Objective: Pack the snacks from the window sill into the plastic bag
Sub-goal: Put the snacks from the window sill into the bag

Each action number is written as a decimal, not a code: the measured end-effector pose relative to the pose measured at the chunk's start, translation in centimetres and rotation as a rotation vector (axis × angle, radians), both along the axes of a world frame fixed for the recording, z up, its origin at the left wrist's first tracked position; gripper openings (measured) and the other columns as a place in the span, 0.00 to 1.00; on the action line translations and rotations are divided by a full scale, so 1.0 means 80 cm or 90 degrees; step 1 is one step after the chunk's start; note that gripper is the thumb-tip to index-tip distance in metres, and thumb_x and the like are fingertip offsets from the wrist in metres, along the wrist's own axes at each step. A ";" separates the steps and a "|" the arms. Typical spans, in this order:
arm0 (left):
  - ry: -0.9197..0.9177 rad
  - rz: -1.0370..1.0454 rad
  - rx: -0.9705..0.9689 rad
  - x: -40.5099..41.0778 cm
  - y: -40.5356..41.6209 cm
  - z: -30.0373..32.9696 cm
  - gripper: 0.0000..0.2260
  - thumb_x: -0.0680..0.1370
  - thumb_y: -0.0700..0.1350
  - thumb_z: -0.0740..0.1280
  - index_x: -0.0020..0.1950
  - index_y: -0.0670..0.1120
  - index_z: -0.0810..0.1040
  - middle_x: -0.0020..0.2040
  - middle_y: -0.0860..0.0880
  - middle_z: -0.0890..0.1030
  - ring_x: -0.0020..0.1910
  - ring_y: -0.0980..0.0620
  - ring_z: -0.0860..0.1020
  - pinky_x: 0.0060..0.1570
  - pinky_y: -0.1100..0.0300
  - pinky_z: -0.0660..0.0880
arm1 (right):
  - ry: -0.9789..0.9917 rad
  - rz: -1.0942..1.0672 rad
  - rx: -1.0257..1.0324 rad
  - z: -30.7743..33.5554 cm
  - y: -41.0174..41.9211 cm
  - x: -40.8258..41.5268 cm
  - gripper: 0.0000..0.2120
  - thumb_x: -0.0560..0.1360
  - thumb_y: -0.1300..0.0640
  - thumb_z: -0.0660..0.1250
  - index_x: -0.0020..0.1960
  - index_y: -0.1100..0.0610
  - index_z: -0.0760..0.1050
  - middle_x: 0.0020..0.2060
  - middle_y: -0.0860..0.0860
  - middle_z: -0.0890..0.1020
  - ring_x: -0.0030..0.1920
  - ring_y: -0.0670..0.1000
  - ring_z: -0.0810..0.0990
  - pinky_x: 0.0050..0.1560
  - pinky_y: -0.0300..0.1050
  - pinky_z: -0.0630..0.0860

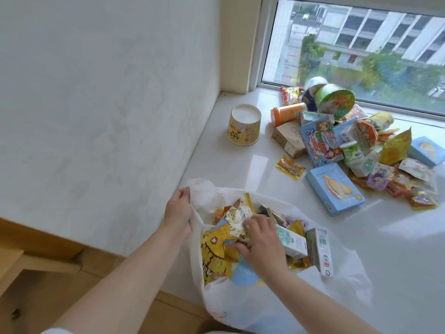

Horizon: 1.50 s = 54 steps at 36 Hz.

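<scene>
- Snacks [356, 145]: one loose heap on the window sill [240, 150], beyond the plastic bag [240, 297]; count uncertain. More already inside the bag.
- Light blue boxes: two, one [334, 189] nearest the bag.
- Yellow cup [243, 124]: one, upside down, apart from the heap.
- My left hand [178, 210] grips the bag's rim.
- My right hand [258, 237], inside the bag's mouth, pinches a packet [237, 219].

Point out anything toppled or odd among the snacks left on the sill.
The yellow paper cup stands upside down, apart from the pile. The green noodle bowl lies tipped on its side atop the heap, by the window.
</scene>
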<state>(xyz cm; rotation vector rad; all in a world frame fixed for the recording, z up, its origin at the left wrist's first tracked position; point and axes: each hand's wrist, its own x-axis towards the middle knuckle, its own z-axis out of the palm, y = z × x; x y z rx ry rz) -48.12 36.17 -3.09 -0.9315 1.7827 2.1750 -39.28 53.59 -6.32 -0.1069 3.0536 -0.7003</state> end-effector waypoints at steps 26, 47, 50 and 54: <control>0.107 -0.367 -0.420 0.023 0.082 -0.044 0.14 0.81 0.54 0.53 0.41 0.49 0.69 0.35 0.50 0.72 0.35 0.49 0.70 0.35 0.56 0.66 | -0.152 -0.602 -0.005 -0.040 0.139 0.069 0.28 0.72 0.49 0.67 0.69 0.55 0.65 0.68 0.56 0.66 0.68 0.57 0.63 0.67 0.52 0.60; 0.005 -0.484 -0.488 0.076 0.226 -0.062 0.11 0.77 0.47 0.65 0.57 0.47 0.74 0.52 0.45 0.78 0.45 0.47 0.77 0.41 0.55 0.77 | -0.055 -0.890 -0.339 -0.007 0.335 0.109 0.11 0.79 0.62 0.54 0.56 0.65 0.72 0.54 0.65 0.77 0.56 0.64 0.74 0.51 0.48 0.68; 0.010 -0.501 -0.458 0.083 0.265 -0.067 0.14 0.78 0.49 0.64 0.61 0.46 0.75 0.57 0.45 0.78 0.49 0.48 0.74 0.44 0.60 0.70 | 0.017 -0.916 -0.349 0.009 0.380 0.111 0.10 0.78 0.63 0.53 0.54 0.64 0.71 0.52 0.63 0.77 0.53 0.63 0.75 0.49 0.48 0.68; -0.004 -0.416 -0.432 0.100 0.312 -0.065 0.15 0.81 0.49 0.58 0.64 0.45 0.75 0.63 0.44 0.76 0.55 0.45 0.74 0.54 0.56 0.69 | 0.064 -0.924 -0.336 0.017 0.429 0.109 0.09 0.78 0.63 0.51 0.50 0.63 0.69 0.49 0.62 0.77 0.47 0.60 0.74 0.46 0.48 0.68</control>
